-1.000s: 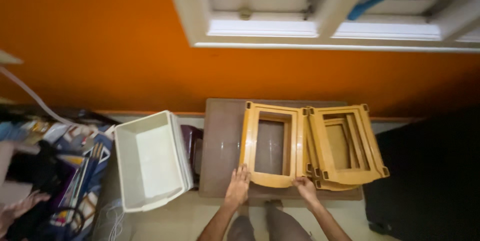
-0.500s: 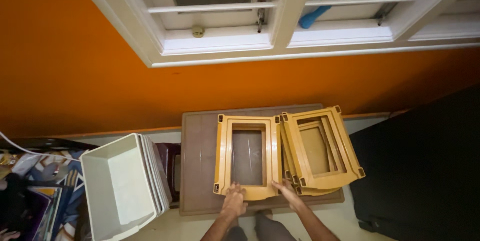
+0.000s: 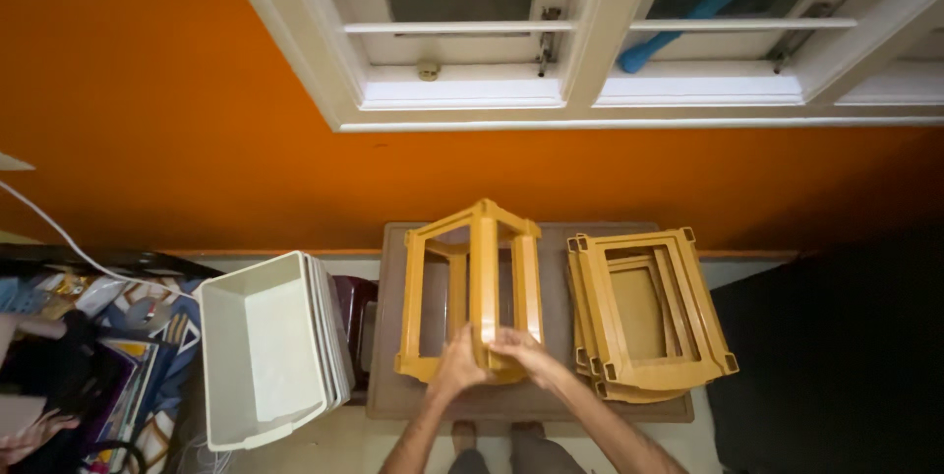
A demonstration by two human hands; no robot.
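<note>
Both my hands grip the near end of a yellow plastic frame point(image 3: 474, 287) that stands tilted up on a brown board point(image 3: 393, 395). My left hand point(image 3: 455, 364) holds its lower left side. My right hand point(image 3: 519, 351) holds the lower right side, close to the left hand. To the right a stack of similar yellow frames point(image 3: 649, 312) lies flat on the same board.
A white plastic drawer bin point(image 3: 265, 351) stands to the left, with a dark red box point(image 3: 352, 322) beside it. Clutter and another person's hand point(image 3: 25, 435) show at far left. Ahead are an orange wall and a white window frame point(image 3: 590, 90). A dark surface lies to the right.
The left frame has been raised from lying flat to standing tilted on its edge. My hands have come closer together on its near end. The view tilted up slightly.
</note>
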